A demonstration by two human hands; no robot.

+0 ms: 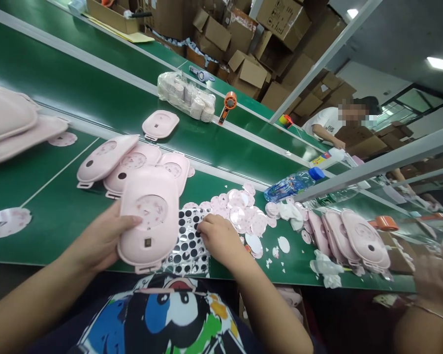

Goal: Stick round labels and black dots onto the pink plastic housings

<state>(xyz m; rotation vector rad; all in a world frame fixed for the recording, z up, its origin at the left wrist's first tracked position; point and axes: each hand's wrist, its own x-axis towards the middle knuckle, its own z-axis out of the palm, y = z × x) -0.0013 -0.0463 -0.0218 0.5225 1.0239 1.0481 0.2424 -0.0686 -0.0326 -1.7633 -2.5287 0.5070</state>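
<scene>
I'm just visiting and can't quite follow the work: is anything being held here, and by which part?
The left hand grips a pink oval case by its side edge, thumb on the face.

We see a pale pink, rounded plastic case (149,211) with a floral-patterned circle. Right of it, a clear-white plastic sticker sheet (186,246) carries rows of black dots, above a green flat worktop (84,236).

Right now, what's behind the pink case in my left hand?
Other pink cases show partly behind the held case, which overlaps the black-dot sheet. Whatever it covers, including most fingers of your left hand, can't be seen.
</scene>
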